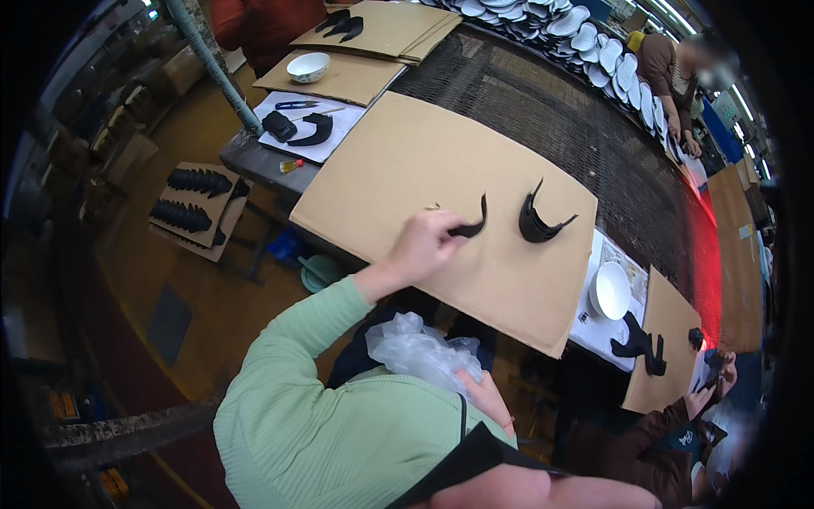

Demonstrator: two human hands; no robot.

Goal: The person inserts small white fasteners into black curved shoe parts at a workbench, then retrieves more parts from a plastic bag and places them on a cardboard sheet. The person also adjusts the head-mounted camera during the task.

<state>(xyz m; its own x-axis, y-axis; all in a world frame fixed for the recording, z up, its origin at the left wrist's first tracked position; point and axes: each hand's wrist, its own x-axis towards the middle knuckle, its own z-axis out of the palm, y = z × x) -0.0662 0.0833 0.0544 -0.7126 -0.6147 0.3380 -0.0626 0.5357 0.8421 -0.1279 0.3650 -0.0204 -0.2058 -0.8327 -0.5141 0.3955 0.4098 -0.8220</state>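
My left hand [424, 244] is over the near left part of a brown cardboard sheet [407, 153], its fingers pinched on one end of a curved black shoe piece [476, 226]. The piece's other end points up and away from the hand. To its right, several similar black pieces stand nested in a U-shaped stack [536, 224] on the cardboard. Close to my body, my right hand [487, 396] is closed at the side of a crumpled clear plastic bag [415, 343] in my lap. Some of its fingers are hidden by the bag.
Left of the cardboard lie blue-handled snips [297, 105] and a small bottle [291, 166]. White bowls [610, 291] stand on both sides. Behind runs a dark mesh conveyor [500, 93] with pale shoe soles [610, 55] piled beyond. Co-workers [670, 72] sit around it.
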